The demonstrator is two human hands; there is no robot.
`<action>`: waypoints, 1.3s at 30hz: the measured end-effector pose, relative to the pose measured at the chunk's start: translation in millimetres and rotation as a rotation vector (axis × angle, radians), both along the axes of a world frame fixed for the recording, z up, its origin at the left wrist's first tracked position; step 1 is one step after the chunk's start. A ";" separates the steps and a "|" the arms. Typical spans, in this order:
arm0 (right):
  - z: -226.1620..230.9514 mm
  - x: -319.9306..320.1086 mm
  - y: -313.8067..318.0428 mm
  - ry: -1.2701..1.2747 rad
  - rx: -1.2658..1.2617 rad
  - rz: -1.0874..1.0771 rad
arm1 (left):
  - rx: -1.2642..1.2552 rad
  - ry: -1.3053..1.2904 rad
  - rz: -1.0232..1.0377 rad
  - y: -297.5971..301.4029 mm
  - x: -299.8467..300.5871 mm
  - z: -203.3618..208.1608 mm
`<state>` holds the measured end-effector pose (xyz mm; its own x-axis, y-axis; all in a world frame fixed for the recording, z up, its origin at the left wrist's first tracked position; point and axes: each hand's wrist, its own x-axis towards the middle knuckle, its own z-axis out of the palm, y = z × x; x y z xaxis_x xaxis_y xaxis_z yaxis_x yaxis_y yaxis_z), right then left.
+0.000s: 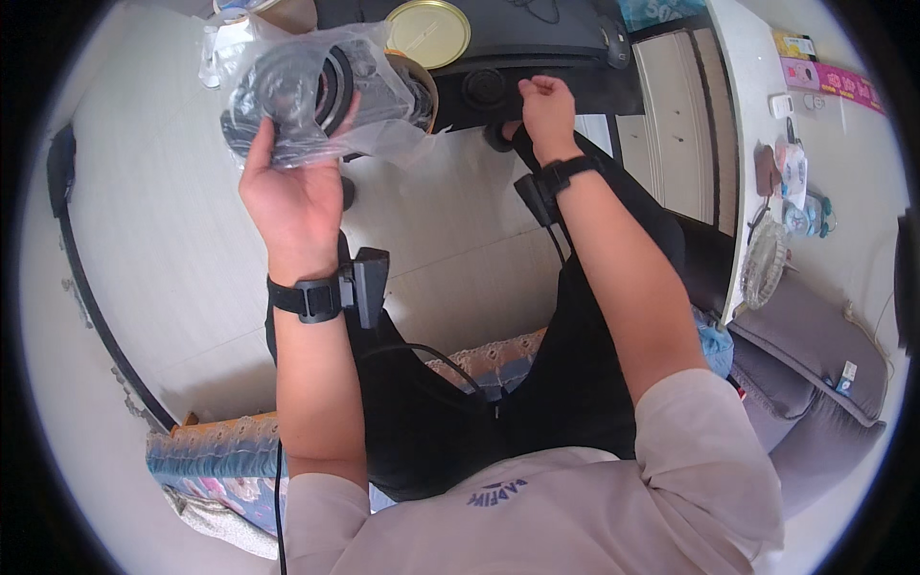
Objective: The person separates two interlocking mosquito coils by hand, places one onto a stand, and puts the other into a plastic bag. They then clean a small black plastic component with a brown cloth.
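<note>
My left hand (297, 196) is clamped on the clear bag (283, 86) with a black ring (343, 88), just beyond my palm; it (thin, maybe slippery) could slip. My right hand (549, 115), fingers curled together, could knock the black disc (483, 88) at its left.

Just behind the left hand (297, 206), a black strap (311, 300) with a slotted buckle circles the wrist, and a black block-shaped unit (370, 286) sits on its inner side; below the right hand (550, 113), a similar black band (572, 172) carries a dark boxy unit (535, 198) with a cable (557, 245) trailing from it. Farther back from both hands come the short sleeves of a pale, pinkish-beige T-shirt (575, 522) with dark blue lettering (497, 494) on the chest. Black trousers (596, 383) cover the legs, between and behind the hands.
</note>
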<state>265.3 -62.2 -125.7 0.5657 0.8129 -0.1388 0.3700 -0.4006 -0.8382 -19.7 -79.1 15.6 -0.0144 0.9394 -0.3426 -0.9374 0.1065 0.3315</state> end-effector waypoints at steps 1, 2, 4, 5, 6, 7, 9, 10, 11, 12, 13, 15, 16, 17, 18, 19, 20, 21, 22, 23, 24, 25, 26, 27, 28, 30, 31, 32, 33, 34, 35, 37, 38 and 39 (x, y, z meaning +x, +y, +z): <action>-19.3 4.4 0.5 -0.087 -0.084 0.029 | -0.002 0.045 0.009 7.0 -0.8 -1.6; -27.7 3.3 2.4 -0.172 -0.165 0.061 | -0.006 0.063 0.016 12.1 -0.9 -3.4; -44.7 -1.9 6.8 -0.278 -0.179 0.134 | -0.015 0.052 0.006 19.8 -0.4 -7.0; -49.0 -8.6 9.2 -0.326 -0.186 0.174 | -0.020 0.051 0.004 22.1 -0.8 -6.8; -52.7 -14.0 12.8 -0.320 -0.191 0.160 | -0.028 0.061 0.003 23.6 -1.0 -6.3; -55.0 -16.3 15.2 -0.286 -0.200 0.148 | -0.036 0.070 0.000 24.3 -1.2 -5.9; -61.7 -14.6 22.9 -0.222 -0.212 0.118 | -0.035 0.073 -0.016 26.8 -1.4 -5.9; -63.3 -9.4 24.8 -0.107 -0.255 0.134 | -0.028 0.067 -0.032 28.7 -0.7 -7.5; -59.5 -6.3 27.7 0.012 -0.295 0.154 | -0.020 0.066 -0.042 30.1 -2.3 -7.2; -55.1 -1.8 28.7 0.107 -0.298 0.171 | -0.040 0.089 -0.045 31.4 -3.2 -7.9; -51.0 2.1 28.2 0.204 -0.307 0.184 | -0.060 0.110 -0.049 32.7 -3.4 -9.8; -26.2 2.4 29.0 0.348 -0.241 0.217 | -0.115 0.174 -0.048 36.2 -4.3 -8.5; -12.9 -0.5 30.1 0.372 -0.292 0.129 | -0.159 0.218 -0.043 36.9 -4.8 -8.6; 5.3 2.0 29.9 0.473 -0.221 0.083 | -0.200 0.251 -0.049 38.4 -0.8 -10.7; 19.8 1.0 30.2 0.582 -0.154 0.043 | -0.235 0.258 -0.067 39.3 -0.9 -15.5; 34.6 -0.1 30.8 0.692 -0.086 0.004 | -0.268 0.296 -0.091 40.6 1.3 -18.9; 56.5 -3.0 31.6 0.908 0.004 -0.021 | -0.300 0.336 -0.119 42.8 5.0 -21.7; 72.0 -5.6 34.4 1.018 0.031 0.025 | -0.334 0.380 -0.144 44.2 7.1 -23.5; 83.7 -7.0 36.2 1.126 0.057 0.066 | -0.373 0.377 -0.181 44.7 9.8 -25.9; 92.6 -10.8 38.8 1.240 0.082 0.113 | -0.377 0.393 -0.206 44.4 10.7 -24.4; 98.8 -15.6 41.4 1.250 0.057 0.193 | -0.383 0.410 -0.228 42.8 11.4 -23.3; 103.9 -20.5 44.0 1.260 0.032 0.274 | -0.388 0.427 -0.250 41.4 11.7 -22.0; 107.4 -22.2 44.9 1.261 0.008 0.349 | -0.391 0.420 -0.300 40.1 13.9 -22.4; 108.8 -24.4 45.9 1.261 -0.028 0.444 | -0.364 0.430 -0.337 39.6 15.9 -24.6; 109.5 -27.0 47.2 1.258 -0.064 0.538 | -0.337 0.438 -0.374 39.0 17.8 -27.7; 111.0 -32.1 50.8 1.226 -0.195 0.638 | -0.292 0.438 -0.431 39.2 24.1 -26.4; 111.0 -32.8 52.7 1.181 -0.229 0.669 | -0.281 0.440 -0.428 40.6 27.9 -26.6; 109.8 -33.7 53.7 1.137 -0.264 0.702 | -0.273 0.443 -0.422 40.4 30.7 -27.4; 108.7 -33.8 55.0 1.092 -0.299 0.735 | -0.265 0.445 -0.417 40.4 33.0 -28.3; 108.1 -32.2 56.8 1.059 -0.301 0.761 | -0.268 0.432 -0.419 41.3 34.9 -28.1; 109.2 -30.7 59.1 1.097 -0.280 0.704 | -0.269 0.416 -0.422 43.2 36.8 -26.2; 110.0 -27.9 64.4 1.172 -0.238 0.587 | -0.271 0.408 -0.407 44.5 37.9 -28.5; 101.7 -19.2 68.9 1.130 -0.223 0.568 | -0.266 0.413 -0.391 45.0 38.9 -32.8; 95.2 -14.3 73.3 1.153 -0.189 0.495 | -0.264 0.421 -0.371 45.3 39.1 -34.6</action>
